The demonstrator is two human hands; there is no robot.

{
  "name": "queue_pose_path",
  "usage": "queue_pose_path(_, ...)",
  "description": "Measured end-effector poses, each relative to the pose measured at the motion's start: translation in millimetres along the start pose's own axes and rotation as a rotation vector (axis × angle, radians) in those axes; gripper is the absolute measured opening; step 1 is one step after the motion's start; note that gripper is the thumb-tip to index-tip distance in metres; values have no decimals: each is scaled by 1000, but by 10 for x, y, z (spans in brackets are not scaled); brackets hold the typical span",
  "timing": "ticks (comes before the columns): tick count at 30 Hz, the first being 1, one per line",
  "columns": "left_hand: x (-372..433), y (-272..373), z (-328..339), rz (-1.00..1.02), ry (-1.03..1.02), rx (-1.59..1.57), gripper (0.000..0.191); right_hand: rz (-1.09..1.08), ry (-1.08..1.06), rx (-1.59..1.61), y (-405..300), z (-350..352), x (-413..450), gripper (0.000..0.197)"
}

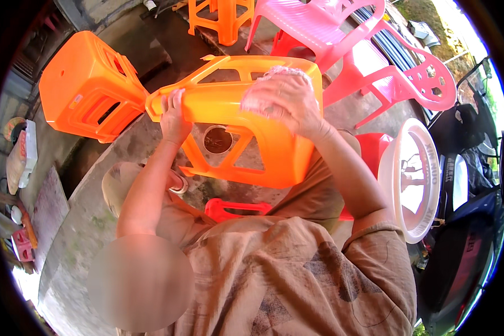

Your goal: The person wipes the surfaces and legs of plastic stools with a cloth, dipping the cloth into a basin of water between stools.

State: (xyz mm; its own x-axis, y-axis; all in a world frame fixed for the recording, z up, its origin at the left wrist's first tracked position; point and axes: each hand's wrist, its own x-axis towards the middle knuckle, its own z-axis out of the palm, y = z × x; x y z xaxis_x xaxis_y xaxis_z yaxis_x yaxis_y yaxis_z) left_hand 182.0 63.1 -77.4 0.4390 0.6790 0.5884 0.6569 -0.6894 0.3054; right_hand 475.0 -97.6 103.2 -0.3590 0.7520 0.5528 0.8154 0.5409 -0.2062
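Note:
An orange plastic stool (273, 155) lies tipped on its side before me, its seat end towards the right and its leg ends towards the left. My left hand (175, 117) grips one leg close to its foot. Against the same leg, near the seat end, my right hand (290, 101) presses a crumpled pink and white cloth (256, 97). The fingers partly cover the cloth.
Another orange stool (96, 88) stands at the left, touching or nearly touching the held one. Beyond are an orange stool (224, 21) and pink plastic armchairs (319, 38). A white plastic basin (397, 180) leans at my right, by a red stool (369, 147).

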Motion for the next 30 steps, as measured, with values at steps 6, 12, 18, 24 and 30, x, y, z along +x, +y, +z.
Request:
queue_pose_path(6,19,144,57,5,10,-6,80,148,-96,110,1481,35,-222,32)
queue_pose_path(12,-15,27,20,-36,23,73,81,1043,-318,389,1338,-113,160,36)
queue_pose_path(18,-36,71,39,-2,-9,20,78,381,-261,-289,1178,201,-254,25)
queue_pose_path(24,-190,-17,-77,-2,-8,9,73,333,140,-122,-562,209,-93,31)
queue_pose_path(30,-297,-70,-79,36,2,0,74,180,156,-10,159,204,-205,34)
